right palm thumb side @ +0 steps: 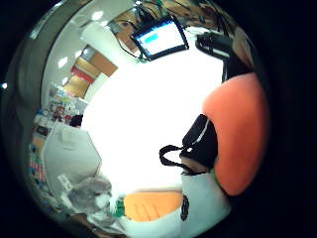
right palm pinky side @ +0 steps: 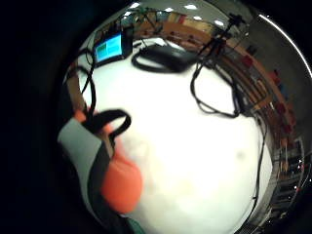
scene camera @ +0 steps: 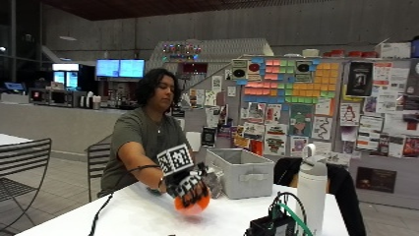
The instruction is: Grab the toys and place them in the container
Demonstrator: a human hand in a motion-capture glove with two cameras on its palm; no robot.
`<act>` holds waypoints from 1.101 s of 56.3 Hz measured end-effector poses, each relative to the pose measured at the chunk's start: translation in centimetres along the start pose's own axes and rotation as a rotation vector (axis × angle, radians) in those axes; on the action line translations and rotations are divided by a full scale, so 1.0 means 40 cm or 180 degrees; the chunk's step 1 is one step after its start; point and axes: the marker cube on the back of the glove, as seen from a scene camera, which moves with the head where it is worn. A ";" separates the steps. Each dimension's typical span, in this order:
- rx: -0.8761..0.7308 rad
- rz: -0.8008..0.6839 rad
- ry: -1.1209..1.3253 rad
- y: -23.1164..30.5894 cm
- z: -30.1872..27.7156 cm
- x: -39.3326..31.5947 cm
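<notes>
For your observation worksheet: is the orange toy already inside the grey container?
No: in the outside view the gloved right hand grips the orange toy above the table, beside the grey container.

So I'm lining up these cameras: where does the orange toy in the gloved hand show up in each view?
Outside view: orange toy gripped under the gloved right hand, above the white table.
Thumb side palm view: toy beside the palm strap.
Little finger side palm view: toy close to the palm.
Shared landmark: the white table.
</notes>
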 end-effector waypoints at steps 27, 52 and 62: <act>0.0561 -0.1565 -0.2715 0.166 -0.746 -0.743; -0.0627 -0.1453 -0.1599 0.092 -0.482 -0.586; -0.1297 -0.1003 -0.0421 0.079 -0.299 -0.282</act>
